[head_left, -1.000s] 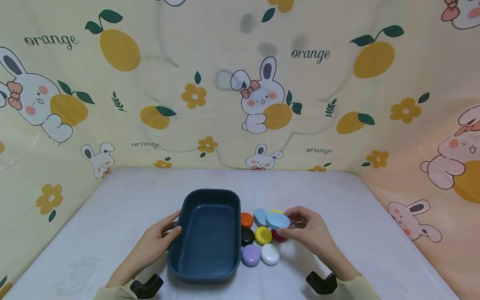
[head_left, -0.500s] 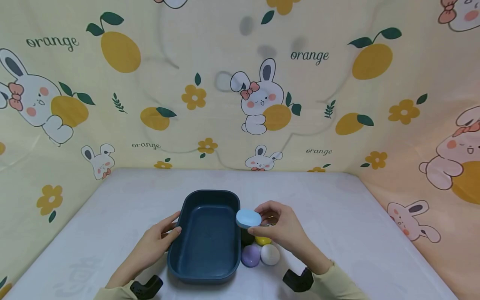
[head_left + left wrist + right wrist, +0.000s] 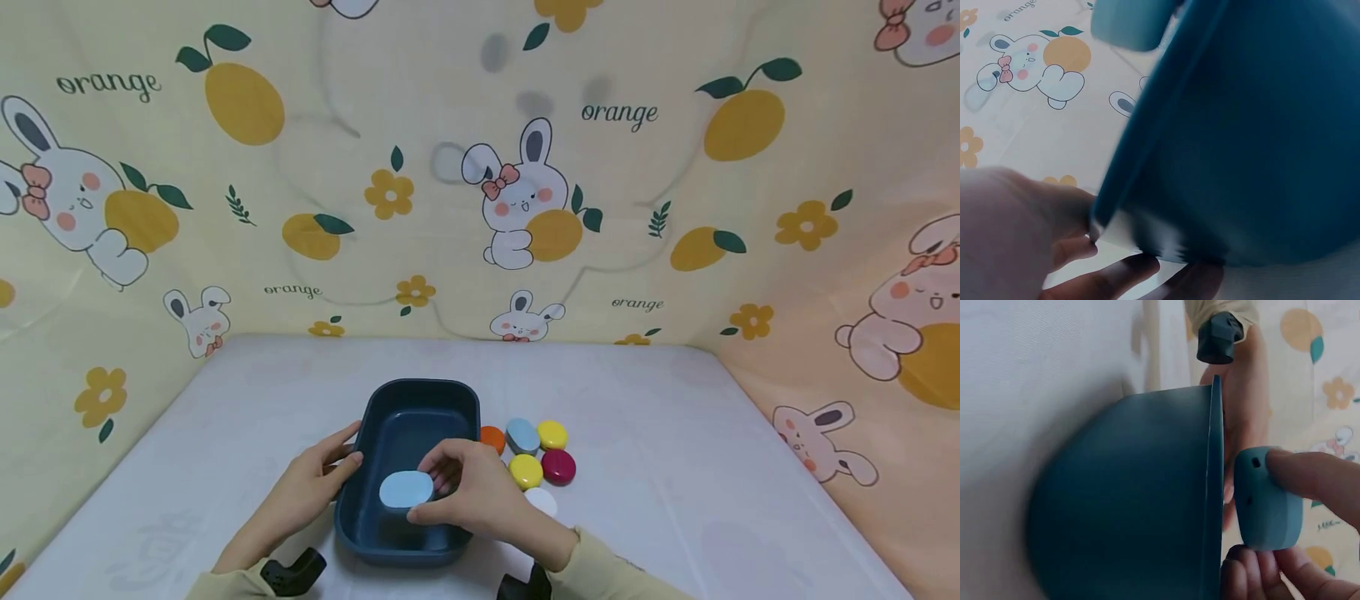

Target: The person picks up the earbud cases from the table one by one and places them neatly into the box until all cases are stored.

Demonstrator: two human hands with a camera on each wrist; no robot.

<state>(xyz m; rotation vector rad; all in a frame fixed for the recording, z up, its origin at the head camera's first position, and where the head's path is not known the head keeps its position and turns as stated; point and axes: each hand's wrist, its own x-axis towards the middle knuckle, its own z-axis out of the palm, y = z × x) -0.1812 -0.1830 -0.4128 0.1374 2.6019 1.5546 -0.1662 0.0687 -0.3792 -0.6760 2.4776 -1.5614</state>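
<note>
The box (image 3: 405,437) is dark blue. The held block (image 3: 407,488) is light blue. The other blocks (image 3: 526,471) are orange, light blue, yellow, dark red and white. The pale yellow cloth (image 3: 442,233) has white bunnies (image 3: 517,215) with pink bows (image 3: 500,180), golden fruit (image 3: 244,104) and green leaves (image 3: 227,37).

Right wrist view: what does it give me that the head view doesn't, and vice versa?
Only the right wrist view: dark holes in the held blue piece's side, and the gap between that piece and the bin's rim.

Only the head view: the bin's inside, plus orange, yellow, red, white and second blue pieces on the table.

Both: the bin, the held blue piece, the left hand and the right hand.
</note>
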